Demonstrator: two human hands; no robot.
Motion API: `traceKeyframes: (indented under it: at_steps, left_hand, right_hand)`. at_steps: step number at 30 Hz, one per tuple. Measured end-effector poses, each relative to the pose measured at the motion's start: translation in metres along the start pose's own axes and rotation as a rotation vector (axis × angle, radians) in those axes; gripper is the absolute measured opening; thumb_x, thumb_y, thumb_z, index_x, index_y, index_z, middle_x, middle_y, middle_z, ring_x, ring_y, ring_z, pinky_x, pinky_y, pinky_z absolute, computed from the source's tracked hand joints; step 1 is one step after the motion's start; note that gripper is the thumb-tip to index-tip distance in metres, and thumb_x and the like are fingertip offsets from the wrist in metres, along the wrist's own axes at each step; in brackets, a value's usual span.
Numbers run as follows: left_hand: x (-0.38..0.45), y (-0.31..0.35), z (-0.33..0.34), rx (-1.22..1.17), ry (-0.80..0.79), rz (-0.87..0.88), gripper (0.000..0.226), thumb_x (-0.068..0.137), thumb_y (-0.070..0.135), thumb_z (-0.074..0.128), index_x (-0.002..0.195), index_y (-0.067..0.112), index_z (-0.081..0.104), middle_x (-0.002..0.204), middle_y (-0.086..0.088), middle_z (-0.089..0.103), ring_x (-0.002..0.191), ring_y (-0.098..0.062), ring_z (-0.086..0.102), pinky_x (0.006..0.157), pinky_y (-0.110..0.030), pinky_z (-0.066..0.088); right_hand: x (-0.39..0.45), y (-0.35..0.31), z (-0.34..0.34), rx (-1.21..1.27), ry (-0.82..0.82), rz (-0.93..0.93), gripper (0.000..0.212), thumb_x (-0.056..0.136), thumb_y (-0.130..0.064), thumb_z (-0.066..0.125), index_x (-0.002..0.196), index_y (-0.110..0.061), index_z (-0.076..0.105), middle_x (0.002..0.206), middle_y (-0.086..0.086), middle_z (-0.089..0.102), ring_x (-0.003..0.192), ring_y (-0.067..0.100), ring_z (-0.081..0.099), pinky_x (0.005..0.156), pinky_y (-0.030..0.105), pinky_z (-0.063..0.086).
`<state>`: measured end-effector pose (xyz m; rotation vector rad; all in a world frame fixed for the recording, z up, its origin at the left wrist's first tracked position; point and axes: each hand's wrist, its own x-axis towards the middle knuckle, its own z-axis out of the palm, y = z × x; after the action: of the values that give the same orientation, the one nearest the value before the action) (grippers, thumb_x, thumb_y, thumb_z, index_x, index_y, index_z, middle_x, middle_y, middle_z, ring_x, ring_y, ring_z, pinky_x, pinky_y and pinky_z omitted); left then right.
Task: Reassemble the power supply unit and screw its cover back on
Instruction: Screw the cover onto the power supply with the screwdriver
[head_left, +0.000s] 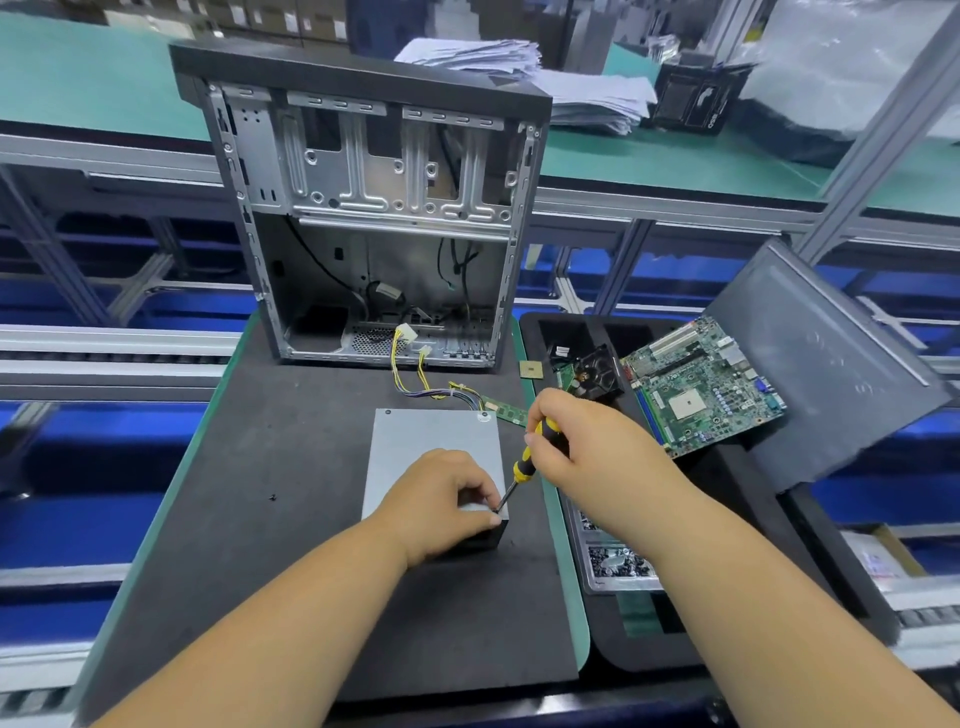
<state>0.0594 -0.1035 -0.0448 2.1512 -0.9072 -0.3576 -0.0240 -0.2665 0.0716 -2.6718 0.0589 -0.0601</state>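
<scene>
Power supply unit (431, 457): grey metal box lying flat on the dark foam mat (270, 467) of the worktop, just in front of the open computer case (374, 218).
Cables (421, 382): yellow and dark wires run from the unit's far edge up to 2 white connectors at the case's lower rim.
Left hand (441, 501): rests on the unit's near right corner, fingers curled over the cover edge, thumb near the screwdriver tip.
Right hand (582, 441): closed around the yellow-and-black handle of the screwdriver (524, 465), whose shaft slants down-left to the unit's near right corner.
Loose screw (272, 497): small dark one on the mat, left of the unit.
Tray (613, 654): black, to the right, carrying a motherboard (706, 384), a fan part (597, 374) and a side panel (821, 374).
Screw bin (618, 564): near the right forearm.
</scene>
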Motion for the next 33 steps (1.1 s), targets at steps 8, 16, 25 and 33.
traceKeyframes:
  at_steps: [8,16,25,33]
  left_hand:
    - [0.002,-0.003,-0.001,0.027,-0.039,0.018,0.025,0.075,0.026,0.08,0.074,0.042,0.061,0.088,0.007,0.065,0.089,-0.012,0.052,0.084,-0.026,0.043]
    - [0.004,-0.007,-0.002,0.053,-0.069,0.054,0.028,0.075,0.027,0.08,0.075,0.043,0.057,0.089,0.008,0.065,0.091,-0.012,0.053,0.087,-0.027,0.042]
    - [0.003,-0.01,-0.006,0.044,-0.084,0.065,0.024,0.076,0.028,0.079,0.078,0.043,0.061,0.09,0.011,0.064,0.091,-0.007,0.051,0.086,-0.02,0.04]
    - [0.002,-0.01,-0.004,0.042,-0.074,0.06,0.023,0.077,0.028,0.078,0.079,0.043,0.061,0.091,0.009,0.064,0.093,-0.008,0.051,0.087,-0.02,0.04]
  right_hand:
    - [0.014,-0.013,-0.011,-0.296,-0.09,-0.08,0.013,0.094,-0.036,0.052,0.09,-0.027,0.062,0.088,-0.008,0.056,0.082,0.016,0.054,0.065,0.032,0.043]
    - [0.017,-0.021,0.001,-0.276,0.002,-0.032,0.015,0.088,-0.035,0.047,0.091,-0.028,0.06,0.087,-0.008,0.052,0.08,0.018,0.052,0.059,0.03,0.036]
    - [0.014,-0.018,0.008,-0.334,0.091,-0.017,0.023,0.093,-0.036,0.043,0.111,-0.024,0.05,0.086,-0.003,0.06,0.079,0.024,0.055,0.055,0.032,0.034]
    - [0.012,-0.017,0.007,-0.322,0.084,-0.04,0.02,0.095,-0.049,0.049,0.105,-0.034,0.058,0.071,-0.009,0.055,0.073,0.014,0.052,0.058,0.03,0.038]
